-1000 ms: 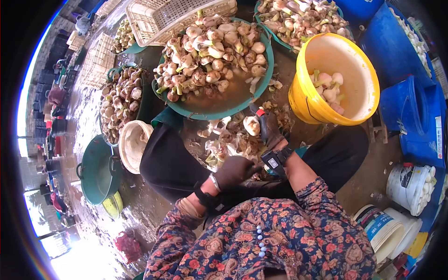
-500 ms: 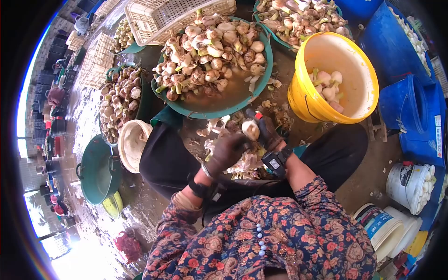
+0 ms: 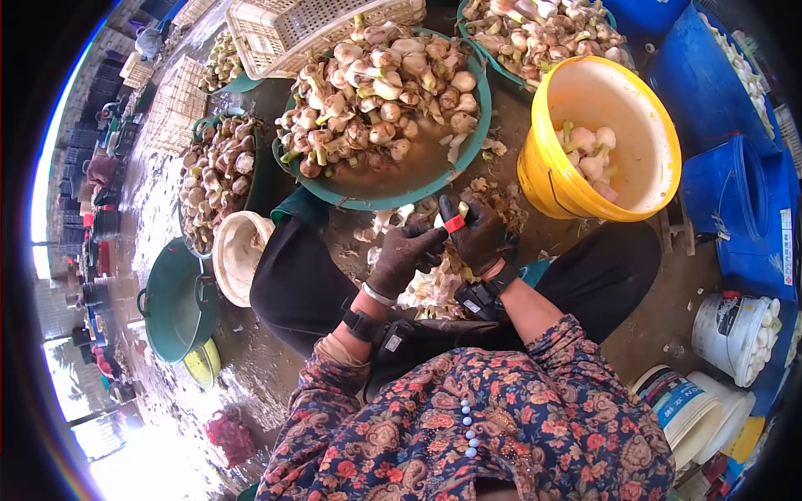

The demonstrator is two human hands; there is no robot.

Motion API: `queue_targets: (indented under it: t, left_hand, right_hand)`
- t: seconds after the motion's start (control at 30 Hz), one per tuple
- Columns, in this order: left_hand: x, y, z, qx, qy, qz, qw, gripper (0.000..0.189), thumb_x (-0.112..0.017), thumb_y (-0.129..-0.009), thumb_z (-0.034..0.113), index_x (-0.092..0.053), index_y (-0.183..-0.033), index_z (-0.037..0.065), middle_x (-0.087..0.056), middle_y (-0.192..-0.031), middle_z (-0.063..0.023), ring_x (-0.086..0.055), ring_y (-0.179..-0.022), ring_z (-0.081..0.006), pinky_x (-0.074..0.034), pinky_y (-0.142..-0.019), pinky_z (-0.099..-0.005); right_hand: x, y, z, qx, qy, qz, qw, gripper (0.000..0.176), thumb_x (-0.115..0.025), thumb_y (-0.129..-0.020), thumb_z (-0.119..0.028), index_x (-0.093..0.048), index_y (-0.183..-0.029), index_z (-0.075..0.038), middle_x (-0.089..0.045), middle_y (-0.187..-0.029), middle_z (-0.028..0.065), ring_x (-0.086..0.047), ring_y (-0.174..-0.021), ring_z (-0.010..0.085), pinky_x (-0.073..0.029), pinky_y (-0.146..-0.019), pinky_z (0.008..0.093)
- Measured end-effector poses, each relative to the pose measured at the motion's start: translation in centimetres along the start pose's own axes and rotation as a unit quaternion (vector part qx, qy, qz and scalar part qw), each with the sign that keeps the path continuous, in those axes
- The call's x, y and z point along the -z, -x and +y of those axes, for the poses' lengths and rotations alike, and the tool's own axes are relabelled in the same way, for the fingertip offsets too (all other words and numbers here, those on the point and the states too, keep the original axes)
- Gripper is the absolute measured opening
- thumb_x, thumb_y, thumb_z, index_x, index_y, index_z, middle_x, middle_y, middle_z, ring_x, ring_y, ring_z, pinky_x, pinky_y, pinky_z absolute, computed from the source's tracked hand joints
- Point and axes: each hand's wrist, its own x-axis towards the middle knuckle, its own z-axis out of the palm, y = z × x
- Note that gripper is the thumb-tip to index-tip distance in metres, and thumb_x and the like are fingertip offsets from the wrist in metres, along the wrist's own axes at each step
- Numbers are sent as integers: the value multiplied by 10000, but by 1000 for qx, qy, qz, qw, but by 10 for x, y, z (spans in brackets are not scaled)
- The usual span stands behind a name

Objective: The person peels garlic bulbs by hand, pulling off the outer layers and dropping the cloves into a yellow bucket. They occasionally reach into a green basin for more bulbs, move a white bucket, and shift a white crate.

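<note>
My left hand [image 3: 406, 257], in a dark glove, is closed with its fingers curled towards my right hand; what it holds is hidden. My right hand [image 3: 480, 238], also dark-gloved, has a red band [image 3: 454, 223] near its thumb and is pinched on a pale piece of garlic [image 3: 463, 208]. Another pale bit shows between the two hands. Beneath them, between my knees, lies a heap of garlic peelings [image 3: 436, 292]. Just beyond stands a green tub [image 3: 376, 203] of unpeeled garlic bulbs [image 3: 380, 92] and brownish water.
Right of my hands stands a yellow bucket [image 3: 535, 179] with a few peeled bulbs inside. A white bowl [image 3: 230, 259] and a green basin [image 3: 171, 309] are at the left. A plastic crate [image 3: 326, 37] leans behind the tub. Blue bins [image 3: 723, 188] and white buckets [image 3: 723, 334] line the right.
The whole pale bulb seen between my hands has gone from view. My right hand has turned and drawn slightly left; my left hand's fingers now point up beside it.
</note>
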Motion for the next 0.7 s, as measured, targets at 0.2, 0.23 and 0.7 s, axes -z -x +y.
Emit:
queue_targets:
  t: [0.2,0.23,0.7]
  left_hand:
    - [5,-5,-14,-10,38,-24,999,214,-624,-814,234,-629,-769,25,-597,-624,-16,-546,-479,-92,-404,-419,-198]
    - [4,-7,-18,-28,-37,10,999,246,-629,-808,254,-626,-745,16,-594,-597,-24,-546,-466,-95,-411,-418,-207]
    - [-11,-7,-3,-214,-352,135,901,341,-708,-751,260,-637,-864,-54,-647,-692,-74,-581,-577,-81,-462,-531,-242]
  right_hand:
    - [-13,12,15,-204,-151,-20,967,266,-663,-791,-214,-531,-625,-54,-534,-620,17,-492,-534,171,-388,-511,302]
    - [-15,11,10,-332,-231,-5,915,291,-657,-808,-248,-530,-607,-80,-531,-633,-24,-497,-546,128,-380,-506,286]
    - [-10,6,6,-368,-139,24,919,361,-661,-813,-331,-607,-662,-8,-530,-584,-35,-463,-544,80,-371,-469,307]
